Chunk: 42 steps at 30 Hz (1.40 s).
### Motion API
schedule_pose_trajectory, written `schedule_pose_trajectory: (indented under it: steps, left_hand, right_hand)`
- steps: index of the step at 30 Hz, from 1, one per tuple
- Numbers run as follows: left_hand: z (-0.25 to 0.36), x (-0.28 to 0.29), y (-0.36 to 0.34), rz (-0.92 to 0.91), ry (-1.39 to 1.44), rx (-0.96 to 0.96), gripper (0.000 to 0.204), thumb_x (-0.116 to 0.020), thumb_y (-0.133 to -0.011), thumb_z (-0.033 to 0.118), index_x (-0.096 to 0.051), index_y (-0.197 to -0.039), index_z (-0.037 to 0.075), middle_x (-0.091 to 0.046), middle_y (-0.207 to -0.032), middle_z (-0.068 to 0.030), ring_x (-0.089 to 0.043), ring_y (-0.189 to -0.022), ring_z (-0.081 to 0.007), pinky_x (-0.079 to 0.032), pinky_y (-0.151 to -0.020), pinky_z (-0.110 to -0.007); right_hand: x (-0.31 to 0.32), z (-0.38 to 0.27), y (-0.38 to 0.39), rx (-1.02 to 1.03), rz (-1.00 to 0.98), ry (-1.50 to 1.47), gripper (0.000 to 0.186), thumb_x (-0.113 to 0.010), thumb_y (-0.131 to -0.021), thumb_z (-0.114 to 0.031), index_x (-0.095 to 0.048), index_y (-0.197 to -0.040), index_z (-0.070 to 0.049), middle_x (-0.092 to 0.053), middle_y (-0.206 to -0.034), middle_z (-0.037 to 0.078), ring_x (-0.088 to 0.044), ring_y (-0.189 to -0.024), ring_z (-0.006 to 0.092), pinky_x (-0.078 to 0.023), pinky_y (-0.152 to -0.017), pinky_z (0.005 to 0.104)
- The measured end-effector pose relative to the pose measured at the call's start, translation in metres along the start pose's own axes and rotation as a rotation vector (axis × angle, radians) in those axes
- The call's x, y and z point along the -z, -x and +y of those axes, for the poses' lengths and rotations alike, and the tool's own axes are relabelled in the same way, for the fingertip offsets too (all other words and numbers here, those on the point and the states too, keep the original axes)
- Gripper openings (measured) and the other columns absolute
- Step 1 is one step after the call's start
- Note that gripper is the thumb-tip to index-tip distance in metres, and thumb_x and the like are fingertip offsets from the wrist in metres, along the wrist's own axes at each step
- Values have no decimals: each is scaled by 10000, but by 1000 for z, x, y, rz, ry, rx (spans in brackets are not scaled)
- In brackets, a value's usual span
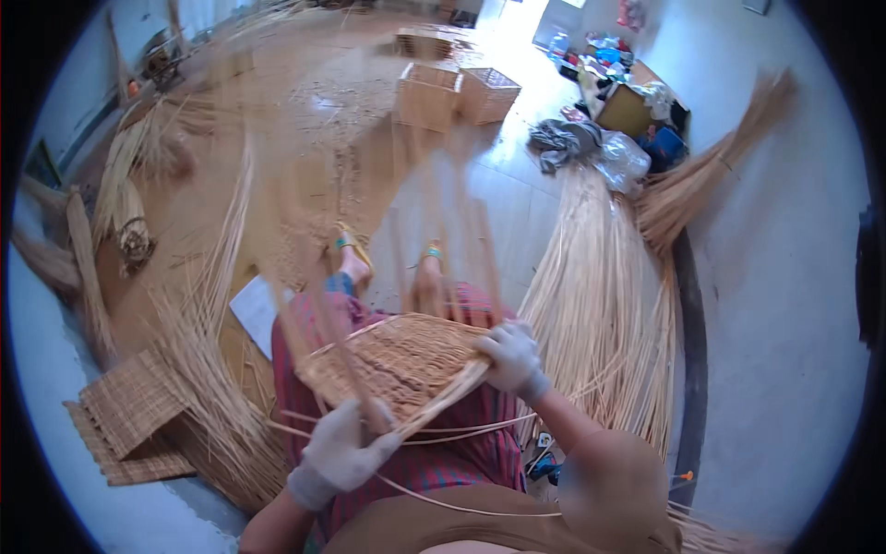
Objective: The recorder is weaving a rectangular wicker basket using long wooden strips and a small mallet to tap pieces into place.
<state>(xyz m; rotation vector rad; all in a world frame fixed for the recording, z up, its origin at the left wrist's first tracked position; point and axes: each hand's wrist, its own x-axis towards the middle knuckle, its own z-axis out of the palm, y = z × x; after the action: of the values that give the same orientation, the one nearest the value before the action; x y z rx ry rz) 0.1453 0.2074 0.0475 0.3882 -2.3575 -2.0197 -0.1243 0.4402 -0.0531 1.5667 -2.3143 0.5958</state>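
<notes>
A partly woven wicker basket (397,365) lies tilted across my lap, its flat woven base facing up and several upright stakes rising from its edges. My left hand (343,451), in a pale glove, is closed at the near left corner, beside an upright stake. At the right corner my right hand (510,358), gloved too, has its fingers wrapped round the basket's edge. A bundle of pale strands (445,399) runs along the near edge between both hands. Loose long canes trail below it over my lap. The stakes' upper ends are blurred by motion.
Long loose canes (600,295) spread over the floor at right; a tied bundle (720,171) leans on the wall. Woven panels (138,397) and more canes (198,369) lie at left. Box-shaped baskets (429,97) stand ahead, and a cluttered pile (628,102) sits far right.
</notes>
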Motion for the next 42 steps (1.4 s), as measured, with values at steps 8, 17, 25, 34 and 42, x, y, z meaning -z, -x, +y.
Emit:
schedule_pose_trajectory:
  steps: [8,17,25,34,42]
  left_hand:
    - [-113,52,-77,22,-138,-99,287,-709,-977,129,-560,-1213,62,-630,-925,-98,-669,-832,-239,-553,-760,-396]
    - [-170,67,-85,141,86,159,296,-619,-1049,117,-504,-1319,79,-625,-1109,-95,-677,-824,-176,-605,-761,-346]
    - [-178,65,-97,102,280,195,205,-686,-1000,76,-598,-1185,71,-649,-970,-53,-655,-817,-158,-607,-755,-344]
    - [-172,60,-101,125,288,209,240,-661,-957,93,-629,-1192,52,-622,-834,-36,-635,-715,-147,-560,-658,-328]
    - [-175,53,-98,189,286,204,384,-660,-977,115,-629,-1355,53,-686,-923,-67,-661,-759,-149,-584,-706,-337]
  right_hand:
    - [-70,-26,51,-247,151,204,264,-832,-670,-240,-722,-909,-215,-640,-858,52,-624,-842,311,-438,-801,462]
    - [-46,-72,-15,-261,133,-11,529,-949,-636,-371,-755,-1084,-166,-714,-1049,81,-656,-1057,337,-462,-987,495]
    - [-44,-148,-137,-88,103,-322,473,-781,-954,-278,-656,-1355,-60,-742,-1143,148,-716,-1022,316,-535,-975,437]
    - [-130,-123,-326,-380,-39,-816,358,-688,-1046,-275,-660,-1286,-11,-772,-960,124,-736,-756,175,-572,-705,303]
    - [-79,-120,-346,-379,-42,-876,173,-652,-1053,-162,-689,-1185,-56,-736,-831,58,-659,-689,112,-512,-690,267]
